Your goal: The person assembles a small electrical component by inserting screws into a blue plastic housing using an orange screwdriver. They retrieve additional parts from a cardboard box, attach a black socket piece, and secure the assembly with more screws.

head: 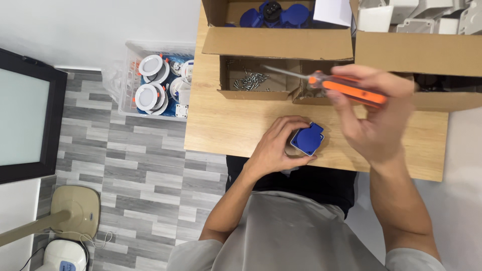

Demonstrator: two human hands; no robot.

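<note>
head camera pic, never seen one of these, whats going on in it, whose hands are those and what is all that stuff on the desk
There is only one picture, taken by a camera worn on a person's head, looking straight down. So the two bare arms coming up from the bottom edge belong to the wearer.

The left hand holds a small blue socket part against the wooden desk. The right hand grips an orange-handled screwdriver, raised above the desk and blurred.

Further back stand open cardboard boxes: a small one with loose screws, one with more blue parts, and one with white boxes.

On the grey floor, left of the desk, a clear bin holds round white light fittings.
</note>
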